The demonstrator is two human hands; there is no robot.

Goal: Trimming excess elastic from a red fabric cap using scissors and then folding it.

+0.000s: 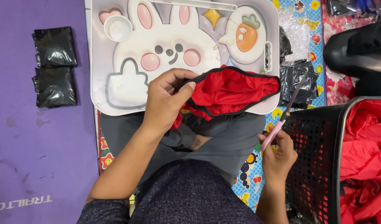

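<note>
Over my lap, from the head view, my left hand (167,97) pinches the black-trimmed edge of a red fabric piece (230,92) lying on the rabbit-print lap tray (128,89). My right hand (277,155) is clenched around pink-handled scissors (284,118), blades pointing up, just beside a black perforated basket (311,157) holding more red cloth (367,153). Two black packets (54,65) lie on the purple mat (36,153).
</note>
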